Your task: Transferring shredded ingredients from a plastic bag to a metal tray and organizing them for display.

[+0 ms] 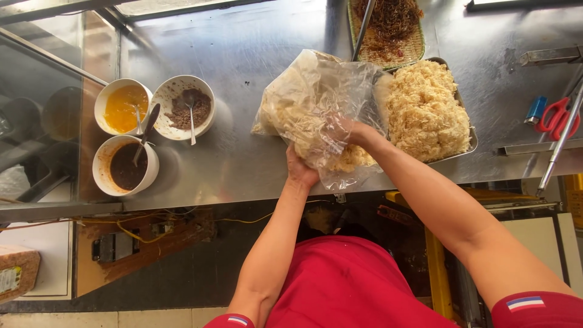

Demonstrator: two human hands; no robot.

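The right hand (347,130) is buried inside the clear plastic bag (316,109) of pale shreds, grip unreadable. The left hand (299,171) clutches the bag's 6 o'clock edge, fingers hidden.

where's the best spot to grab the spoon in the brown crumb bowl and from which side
Grip the spoon by its handle end, the part lying over the bowl rim nearest the person. Its scoop sits buried in the brown crumbs, while the thin metal handle slopes out toward the counter edge. Coming from the near side, slightly above, probably works best, pinching the free tip between thumb and fingers.
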